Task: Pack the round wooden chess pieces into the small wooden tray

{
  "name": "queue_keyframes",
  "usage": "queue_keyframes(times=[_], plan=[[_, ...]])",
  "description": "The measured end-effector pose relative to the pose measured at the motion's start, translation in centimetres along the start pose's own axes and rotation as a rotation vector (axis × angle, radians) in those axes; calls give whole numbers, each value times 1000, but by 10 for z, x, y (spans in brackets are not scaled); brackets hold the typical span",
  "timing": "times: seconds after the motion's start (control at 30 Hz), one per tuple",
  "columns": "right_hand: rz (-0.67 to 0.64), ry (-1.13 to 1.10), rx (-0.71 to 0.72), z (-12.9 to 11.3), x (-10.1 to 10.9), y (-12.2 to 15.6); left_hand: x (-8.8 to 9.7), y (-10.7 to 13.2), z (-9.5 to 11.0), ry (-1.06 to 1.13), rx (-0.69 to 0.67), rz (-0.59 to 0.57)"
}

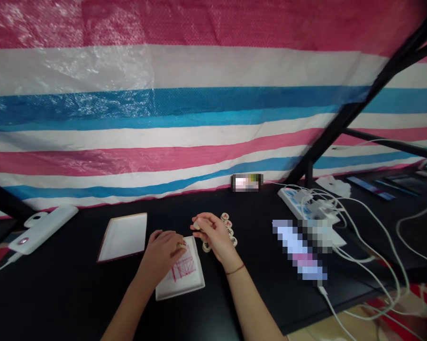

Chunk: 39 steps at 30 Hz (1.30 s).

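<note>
My left hand is over a shallow white box with a red-lined sheet in it. Its fingers curl round a round Chinese chess piece. To the right, my right hand pinches another pale Chinese chess piece between thumb and fingers, just above the box's far right corner. Several xiangqi pieces with red or black characters stand in stacks beside and partly behind the right hand. One more stack shows under its wrist side, left of the palm.
An open white box lid lies to the left. Farther left is a long white device with a cable. On the right are a blurred-out phone-like object, a power strip and tangled white cables. A striped sheet hangs behind the black table.
</note>
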State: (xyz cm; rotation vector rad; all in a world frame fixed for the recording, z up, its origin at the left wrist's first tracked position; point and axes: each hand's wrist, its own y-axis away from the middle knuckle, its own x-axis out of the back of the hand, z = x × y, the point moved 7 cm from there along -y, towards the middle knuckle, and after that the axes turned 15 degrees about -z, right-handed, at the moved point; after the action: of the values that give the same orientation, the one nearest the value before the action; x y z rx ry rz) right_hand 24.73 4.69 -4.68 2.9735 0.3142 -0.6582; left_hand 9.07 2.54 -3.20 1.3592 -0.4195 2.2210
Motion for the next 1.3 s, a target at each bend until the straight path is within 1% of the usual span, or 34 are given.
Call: queue_keyframes(times=[0.13,0.23,0.37,0.5,0.6,0.7,0.9,1.1,1.3], plan=[[-18,44,-11,4,-2,-1,0,0,3,-75,-5,18],[-64,160,28,5,-5,-2,0,0,4,-88,-14,47],[-117,420,124,0,-12,1,-5,0,-2,-63,-8,57],[-198,713,193,-8,-28,9,-14,-1,-8,-8,-7,-10],[-242,986,209,-11,-39,15,-15,-2,-9,28,-18,-50],[-262,1136,199,-8,-44,17,-13,0,-10,39,-37,-56],[-322,1289,223,-3,-52,16,-13,5,-18,22,-68,-8],[-355,1338,264,-1,-53,16,-20,3,-26,64,-63,-36],[-328,1382,258,-2,-51,18,-15,4,-25,116,-30,-54]])
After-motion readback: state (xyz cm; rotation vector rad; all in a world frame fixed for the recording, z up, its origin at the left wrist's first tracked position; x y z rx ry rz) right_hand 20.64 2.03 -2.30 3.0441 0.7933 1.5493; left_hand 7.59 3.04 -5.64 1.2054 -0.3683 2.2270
